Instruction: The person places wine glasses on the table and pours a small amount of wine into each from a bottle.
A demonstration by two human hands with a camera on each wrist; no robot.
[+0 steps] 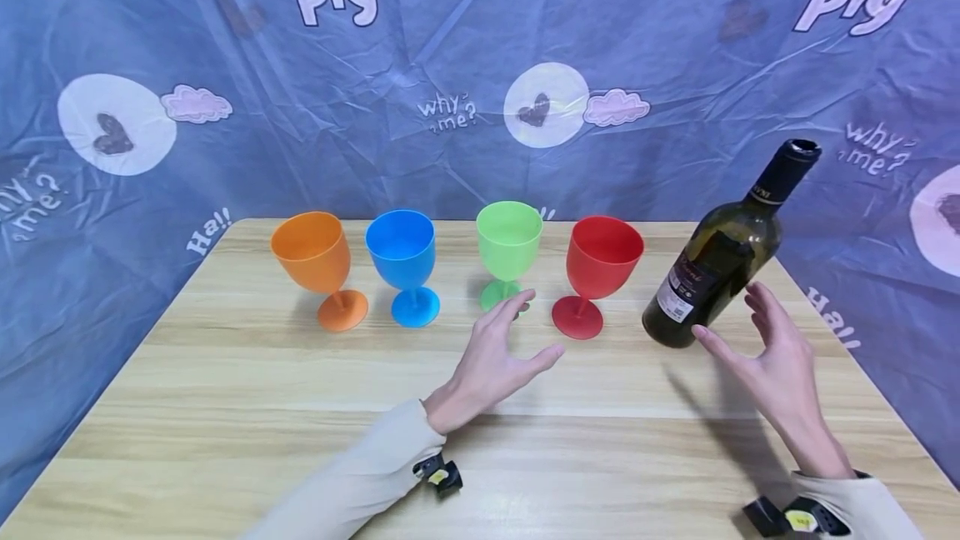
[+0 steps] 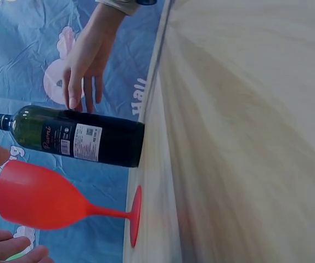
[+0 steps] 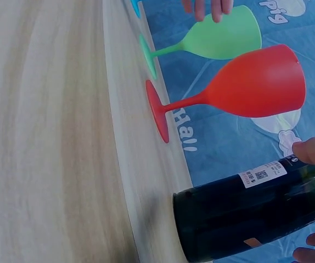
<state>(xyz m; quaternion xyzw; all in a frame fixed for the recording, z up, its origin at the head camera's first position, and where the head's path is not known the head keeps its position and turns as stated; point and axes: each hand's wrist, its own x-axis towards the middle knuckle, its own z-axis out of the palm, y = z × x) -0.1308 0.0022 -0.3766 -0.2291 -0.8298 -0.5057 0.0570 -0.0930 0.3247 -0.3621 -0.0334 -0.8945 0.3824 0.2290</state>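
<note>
My left hand (image 1: 491,365) hovers over the table in front of the light green goblet (image 1: 508,252) and the red goblet (image 1: 603,261), thumb and fingers spread with nothing between them. In the left wrist view, the red goblet (image 2: 42,197) shows between that thumb and the fingers. A dark green wine bottle (image 1: 712,265) with a black neck and a white label stands right of the red goblet. Beside its lower right side is my right hand (image 1: 780,365), thumb apart from loosely curved fingers. In the right wrist view, the thumb and fingers lie at either side of the bottle (image 3: 245,213).
An orange goblet (image 1: 315,252) and a blue goblet (image 1: 403,248) stand to the left in the same row. They are on a light wooden table (image 1: 300,423). Behind its back edge hangs a blue printed cloth (image 1: 420,40), which also shows along both sides.
</note>
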